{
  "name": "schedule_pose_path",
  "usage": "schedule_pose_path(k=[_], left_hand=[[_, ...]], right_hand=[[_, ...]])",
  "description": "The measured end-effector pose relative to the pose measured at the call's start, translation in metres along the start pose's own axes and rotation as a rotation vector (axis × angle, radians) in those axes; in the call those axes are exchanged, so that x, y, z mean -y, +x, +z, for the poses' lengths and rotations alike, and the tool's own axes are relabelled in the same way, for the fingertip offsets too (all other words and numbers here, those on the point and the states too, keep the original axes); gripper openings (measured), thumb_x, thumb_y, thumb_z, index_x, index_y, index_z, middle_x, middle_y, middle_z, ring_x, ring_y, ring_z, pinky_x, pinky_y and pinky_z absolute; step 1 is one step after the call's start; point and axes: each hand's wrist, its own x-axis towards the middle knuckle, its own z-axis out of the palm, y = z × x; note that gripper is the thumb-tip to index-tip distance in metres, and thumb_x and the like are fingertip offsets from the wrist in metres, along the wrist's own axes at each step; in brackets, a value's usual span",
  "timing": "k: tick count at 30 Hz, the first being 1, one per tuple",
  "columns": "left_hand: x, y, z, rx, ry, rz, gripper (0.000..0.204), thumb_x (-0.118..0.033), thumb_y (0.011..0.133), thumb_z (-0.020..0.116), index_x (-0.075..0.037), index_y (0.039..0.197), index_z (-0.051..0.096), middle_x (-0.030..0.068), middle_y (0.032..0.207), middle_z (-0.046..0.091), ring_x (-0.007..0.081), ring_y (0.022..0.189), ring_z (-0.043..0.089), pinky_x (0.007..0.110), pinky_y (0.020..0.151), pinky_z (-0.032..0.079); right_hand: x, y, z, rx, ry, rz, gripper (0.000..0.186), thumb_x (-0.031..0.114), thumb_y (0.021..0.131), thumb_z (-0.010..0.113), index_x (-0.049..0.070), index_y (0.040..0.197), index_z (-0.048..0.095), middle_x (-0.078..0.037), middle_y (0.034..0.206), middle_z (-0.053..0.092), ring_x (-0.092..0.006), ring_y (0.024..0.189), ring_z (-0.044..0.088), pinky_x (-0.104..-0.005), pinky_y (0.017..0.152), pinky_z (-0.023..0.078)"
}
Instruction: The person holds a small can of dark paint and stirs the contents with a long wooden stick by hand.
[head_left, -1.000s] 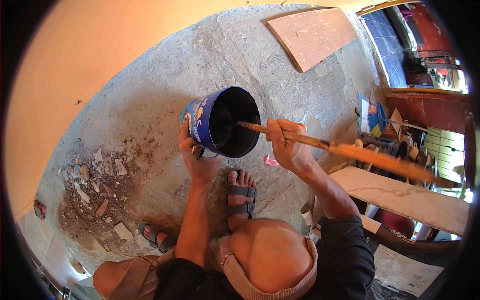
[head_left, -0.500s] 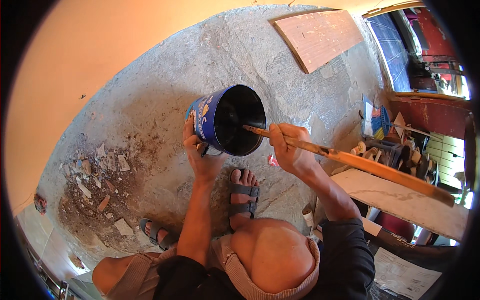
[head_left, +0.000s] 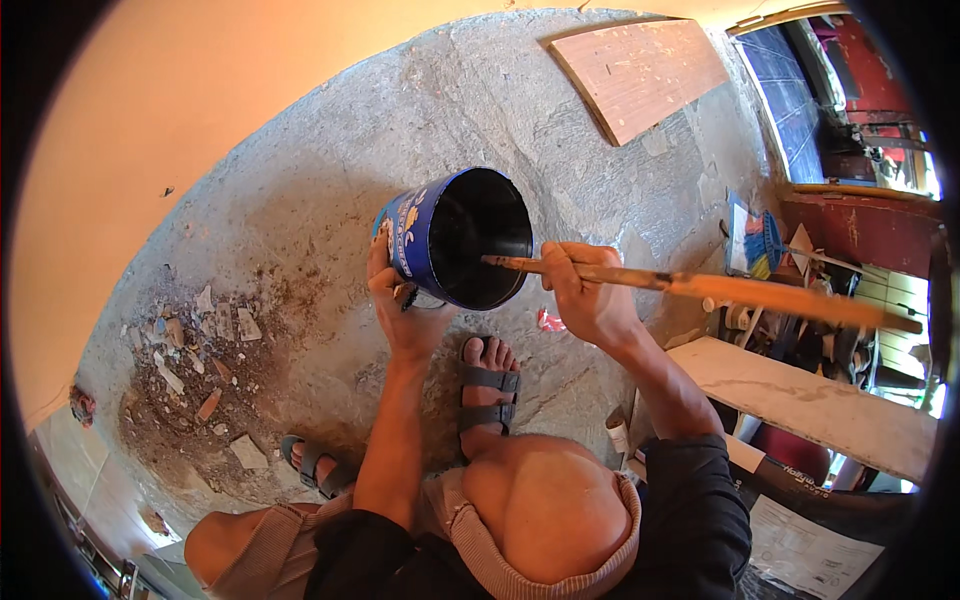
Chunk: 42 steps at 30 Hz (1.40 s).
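Observation:
A blue bucket (head_left: 430, 232) with a dark inside is tipped so its mouth faces right and toward me. My left hand (head_left: 402, 305) is closed round the bucket's lower left side, by its thin handle. My right hand (head_left: 592, 292) grips a long orange-brown wooden stick (head_left: 745, 288) near its thinner, worn end. That end reaches into the bucket's mouth, while the thick end points away to the right and is blurred. What lies deep inside the bucket is too dark to make out.
Rubble and dirt (head_left: 205, 350) lie on the rough concrete floor (head_left: 330, 130) at left, beside my sandalled feet. A wooden board (head_left: 640, 75) lies at the far right, near a doorway. A pale bench top (head_left: 800, 400) and a blue broom (head_left: 768, 240) stand at right.
The stick's thick outer end has swung away from me, leaving the stick closer to level. My right hand has turned slightly with it. The bucket and left hand have barely moved.

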Motion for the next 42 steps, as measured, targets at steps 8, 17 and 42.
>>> schedule_pose_path(k=[8, 17, 42], left_hand=[[-0.003, 0.002, 0.001, -0.012, 0.018, 0.010, 0.086, -0.012, 0.054, 0.099, -0.010, 0.113, 0.036, 0.0261, 0.146, 0.044, 0.0442, 0.138, 0.041, 0.052, 0.113, 0.038], [-0.008, 0.003, 0.000, 0.009, -0.013, -0.041, 0.087, -0.008, 0.053, 0.099, -0.010, 0.114, 0.036, 0.0269, 0.147, 0.039, 0.0417, 0.139, 0.040, 0.047, 0.108, 0.046], [0.000, 0.005, -0.001, 0.035, -0.020, -0.046, 0.090, -0.010, 0.053, 0.098, -0.011, 0.115, 0.033, 0.0277, 0.147, 0.042, 0.0455, 0.138, 0.042, 0.054, 0.113, 0.035]], right_hand=[[-0.008, 0.004, 0.005, -0.052, -0.143, -0.211, 0.039, 0.019, 0.099, 0.056, -0.003, 0.067, 0.059, -0.015, 0.057, 0.057, -0.0218, 0.050, 0.057, -0.0383, 0.051, 0.044], [-0.001, 0.005, -0.001, -0.004, -0.095, -0.070, 0.035, 0.019, 0.097, 0.056, 0.000, 0.067, 0.059, -0.019, 0.063, 0.059, -0.0406, 0.057, 0.061, -0.0460, 0.051, 0.046], [0.008, 0.019, -0.007, -0.137, -0.209, -0.270, 0.036, 0.017, 0.098, 0.057, -0.002, 0.068, 0.057, -0.018, 0.063, 0.058, -0.0324, 0.053, 0.060, -0.0414, 0.051, 0.044]])
